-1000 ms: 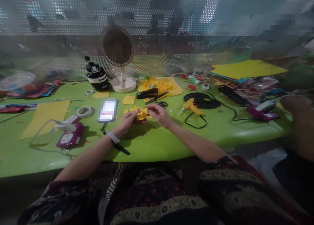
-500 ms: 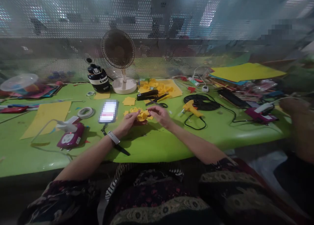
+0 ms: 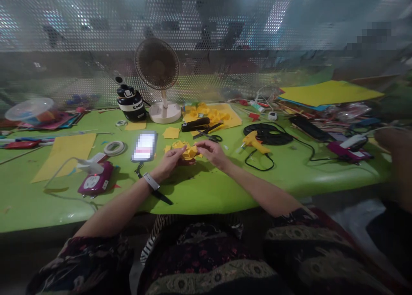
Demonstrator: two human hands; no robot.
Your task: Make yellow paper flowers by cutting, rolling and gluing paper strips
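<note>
Both of my hands meet over the middle of the green table (image 3: 206, 188) on a small yellow paper flower (image 3: 187, 152). My left hand (image 3: 170, 162), with a pale watch band on its wrist, cups the flower from the left with curled fingers. My right hand (image 3: 211, 152) pinches the flower's right edge between thumb and fingers. A few loose yellow paper bits (image 3: 170, 132) lie just behind the flower.
A phone (image 3: 144, 146) lies left of my hands, with a purple device (image 3: 95, 182) and a tape roll (image 3: 114, 148) further left. Behind are a stapler (image 3: 195, 124), scissors (image 3: 209, 136), a small fan (image 3: 158, 78) and a yellow glue gun (image 3: 254, 141). Another person's arm (image 3: 397, 158) shows at the right edge.
My hands have stayed on the paper flower, with only small finger movements. The view has shifted slightly.
</note>
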